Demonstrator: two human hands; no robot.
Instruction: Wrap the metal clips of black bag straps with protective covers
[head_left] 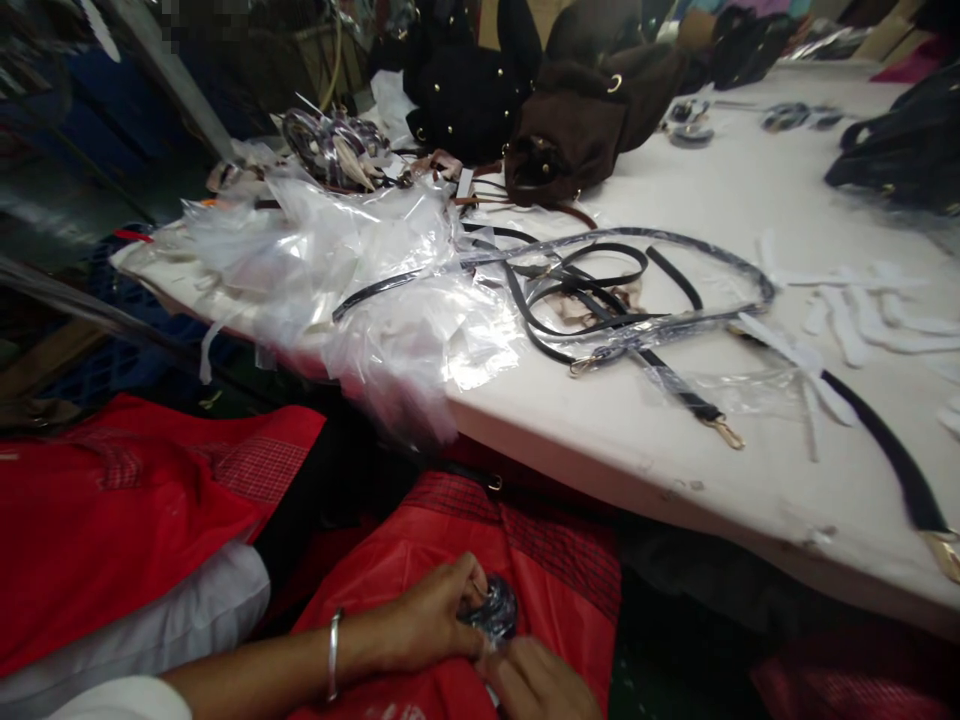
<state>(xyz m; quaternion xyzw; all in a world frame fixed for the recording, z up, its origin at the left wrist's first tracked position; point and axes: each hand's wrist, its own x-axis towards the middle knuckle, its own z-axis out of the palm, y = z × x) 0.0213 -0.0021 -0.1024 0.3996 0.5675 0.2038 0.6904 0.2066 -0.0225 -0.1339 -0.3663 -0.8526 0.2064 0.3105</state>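
Observation:
Low in the head view, over red cloth on my lap, both hands meet on a small dark shiny bundle wrapped in clear plastic. My left hand, with a silver bangle on its wrist, pinches the bundle from the left. My right hand holds it from below with fingers curled; part of this hand is cut off by the frame's bottom edge. The white table lies above and beyond my hands.
Black straps in clear sleeves lie coiled mid-table, one strap running to the right edge. A heap of clear plastic bags overhangs the left corner. Brown bag and black bags stand behind. White paper strips lie at right.

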